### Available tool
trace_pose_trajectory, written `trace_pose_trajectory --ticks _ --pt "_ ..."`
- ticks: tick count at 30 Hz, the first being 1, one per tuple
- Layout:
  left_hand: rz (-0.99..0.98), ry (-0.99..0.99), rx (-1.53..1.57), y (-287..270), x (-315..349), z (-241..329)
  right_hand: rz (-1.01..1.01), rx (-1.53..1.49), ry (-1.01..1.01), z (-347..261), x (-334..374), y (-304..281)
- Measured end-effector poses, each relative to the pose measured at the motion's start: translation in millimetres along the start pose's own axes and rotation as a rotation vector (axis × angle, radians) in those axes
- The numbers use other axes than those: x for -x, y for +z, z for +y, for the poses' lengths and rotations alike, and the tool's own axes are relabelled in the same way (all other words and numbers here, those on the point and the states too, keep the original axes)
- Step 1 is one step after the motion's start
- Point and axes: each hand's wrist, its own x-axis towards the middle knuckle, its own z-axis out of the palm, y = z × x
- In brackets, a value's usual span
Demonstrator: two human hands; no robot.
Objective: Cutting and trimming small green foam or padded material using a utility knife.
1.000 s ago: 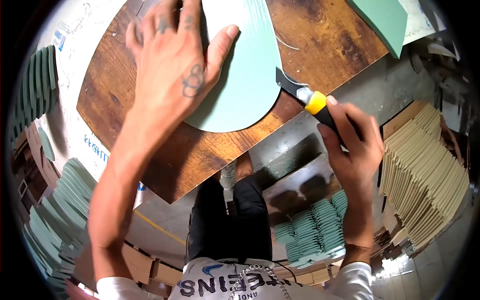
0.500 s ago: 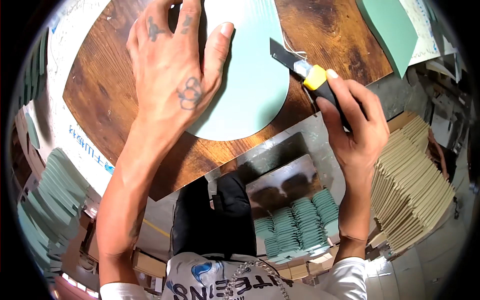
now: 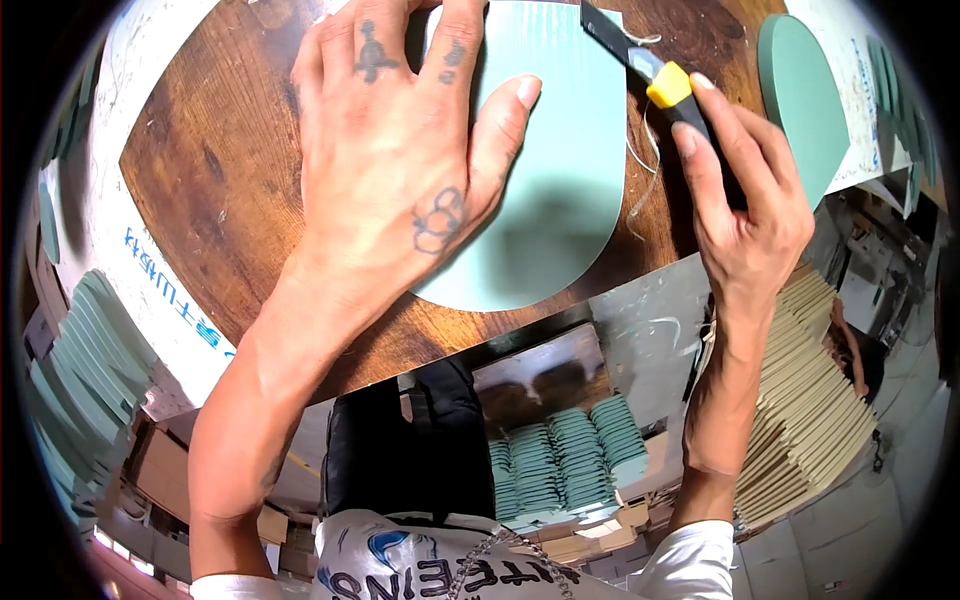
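The panel [image 3: 560,175], pale green with a rounded near end, lies flat on the desk [image 3: 220,150], close to its near edge. The left hand [image 3: 400,140] rests on it palm down, fingers spread and grasping nothing, covering much of the panel's left side; its fingertips run past the top of the view. The right hand [image 3: 750,190] is wrapped around the cutter [image 3: 670,85], black in the handle with a yellow collar. The blade [image 3: 608,35] reaches over the panel's right edge near the far end; whether it touches the panel is hard to tell from above. A thin trimming [image 3: 656,155] curls on the desk just beside that edge.

The desk top is brown wood grain, dark in places, with small pale specks. A white sheet [image 3: 110,215] with blue marks borders it on the left. At the desk's right side, beyond the cutter, lies a second panel [image 3: 800,110] of the same green.

Below the desk, the grey floor [image 3: 650,335] shows beside a low brown board [image 3: 540,390] and several rows of green pieces [image 3: 575,455]. A green stack [image 3: 95,350] fills the lower left, with cartons [image 3: 155,460] near it. On the right stands a beige stack [image 3: 800,400], partly hidden by the right forearm; another person's arm [image 3: 848,345] shows behind it. The worker's black trousers [image 3: 405,460] block part of the floor.
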Motion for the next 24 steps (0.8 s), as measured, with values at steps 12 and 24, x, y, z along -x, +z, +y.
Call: trace_pose_trajectory --ticks 12,24 --pt "-0.074 0.109 -0.088 -1 1 -6 0.177 -0.605 0.701 -28 40 -14" --pt "-0.712 0.027 -0.232 -53 3 17 0.784 -2.04 1.781 -139 283 16"
